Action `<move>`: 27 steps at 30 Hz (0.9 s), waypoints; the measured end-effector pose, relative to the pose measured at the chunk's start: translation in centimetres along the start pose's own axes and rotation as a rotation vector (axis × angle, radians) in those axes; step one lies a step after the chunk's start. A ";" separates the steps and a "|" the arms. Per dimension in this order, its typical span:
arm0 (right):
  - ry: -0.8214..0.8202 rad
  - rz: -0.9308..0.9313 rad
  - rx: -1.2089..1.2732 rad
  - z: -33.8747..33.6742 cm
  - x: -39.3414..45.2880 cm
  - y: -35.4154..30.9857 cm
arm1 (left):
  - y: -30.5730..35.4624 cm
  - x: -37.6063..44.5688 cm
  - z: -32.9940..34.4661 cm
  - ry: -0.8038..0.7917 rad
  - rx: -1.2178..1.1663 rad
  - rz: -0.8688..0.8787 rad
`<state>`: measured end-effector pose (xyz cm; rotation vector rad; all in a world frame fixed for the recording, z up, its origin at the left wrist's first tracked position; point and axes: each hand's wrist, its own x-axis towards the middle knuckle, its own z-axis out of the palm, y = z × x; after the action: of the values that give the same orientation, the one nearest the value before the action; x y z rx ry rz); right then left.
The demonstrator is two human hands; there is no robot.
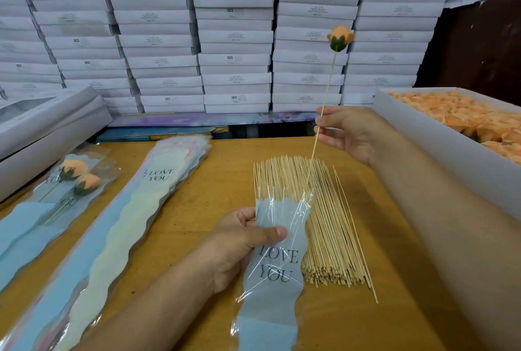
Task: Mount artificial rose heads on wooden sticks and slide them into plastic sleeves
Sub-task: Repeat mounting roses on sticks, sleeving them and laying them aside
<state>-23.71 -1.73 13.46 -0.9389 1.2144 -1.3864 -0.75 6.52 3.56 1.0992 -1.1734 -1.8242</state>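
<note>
My right hand (348, 132) pinches a wooden stick (327, 88) that carries an orange rose head (340, 37) with a green base, held upright above the table. The stick's lower end points down into the open top of a clear and pale blue plastic sleeve (275, 274) printed "LOVE YOU". My left hand (239, 243) grips that sleeve near its top, thumb across the front. Under the sleeve's mouth lies a pile of bare wooden sticks (324, 226).
A stack of flat sleeves (112, 235) lies left of centre on the wooden table (203, 198). Further left are finished sleeved roses (81, 178). A white box of orange rose heads (462, 116) stands at the right. White cartons (234, 34) are stacked behind.
</note>
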 end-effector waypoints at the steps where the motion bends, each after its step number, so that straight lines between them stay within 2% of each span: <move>1: -0.002 0.003 -0.003 -0.1 0.0 0.0 | 0.0 0.0 0.0 0.002 -0.002 0.002; 15: -0.077 0.044 -0.047 0.5 -0.8 1.9 | 0.0 0.2 -0.2 0.036 -0.025 0.030; 22: -0.168 0.113 -0.099 1.6 -2.6 3.6 | 0.1 0.3 -0.1 0.064 -0.058 0.048; 27: -0.268 0.122 -0.308 2.0 -3.3 4.5 | 0.0 0.3 -0.2 0.073 -0.079 0.059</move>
<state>-20.32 1.26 9.67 -1.2007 1.2753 -0.9573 -0.71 6.20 3.41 1.0662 -1.0719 -1.7559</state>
